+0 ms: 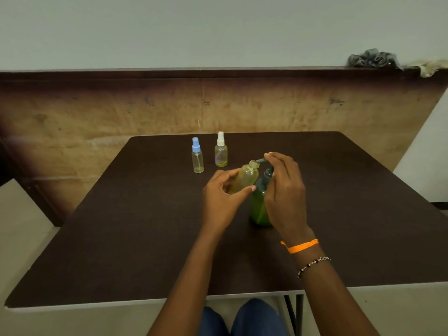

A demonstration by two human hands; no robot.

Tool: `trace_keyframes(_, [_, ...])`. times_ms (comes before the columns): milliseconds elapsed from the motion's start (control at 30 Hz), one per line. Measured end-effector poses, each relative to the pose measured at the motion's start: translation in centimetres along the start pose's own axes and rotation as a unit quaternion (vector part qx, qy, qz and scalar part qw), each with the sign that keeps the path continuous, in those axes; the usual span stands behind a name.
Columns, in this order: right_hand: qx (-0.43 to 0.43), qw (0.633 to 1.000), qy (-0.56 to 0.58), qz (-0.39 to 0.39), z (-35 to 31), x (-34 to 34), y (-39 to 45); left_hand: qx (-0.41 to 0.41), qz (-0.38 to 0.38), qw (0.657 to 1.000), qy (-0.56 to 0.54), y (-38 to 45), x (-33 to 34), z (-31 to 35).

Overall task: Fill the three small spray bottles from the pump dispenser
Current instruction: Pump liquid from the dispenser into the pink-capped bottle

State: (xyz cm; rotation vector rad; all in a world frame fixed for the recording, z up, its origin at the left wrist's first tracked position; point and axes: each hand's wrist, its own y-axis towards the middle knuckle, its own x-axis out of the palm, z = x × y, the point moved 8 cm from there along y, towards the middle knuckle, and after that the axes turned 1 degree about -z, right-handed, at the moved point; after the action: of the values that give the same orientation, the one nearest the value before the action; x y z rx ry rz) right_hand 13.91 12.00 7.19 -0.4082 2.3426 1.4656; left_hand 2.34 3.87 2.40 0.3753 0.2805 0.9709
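Two small clear plastic spray bottles stand capped at the far side of the dark brown worktop [101,238], one with a blue spray cap [197,156], one with a white spray cap [220,150] and a little yellow-green liquid at its base. My left hand [221,202] grips the third, an uncapped clear yellowish bottle [244,177], tilted, its open neck at the spout of the green pump dispenser bottle [260,202]. My right hand [284,190] hides most of the pump head, fingertips curled onto it. How full the tilted bottle is, I cannot tell.
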Motion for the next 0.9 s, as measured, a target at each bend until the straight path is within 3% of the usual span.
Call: trace_keyframes(900, [-0.031,0.999,-0.044,0.005,0.0,0.7,-1.4,0.007,-0.002,1.0,0.017,-0.3,0.8,0.4])
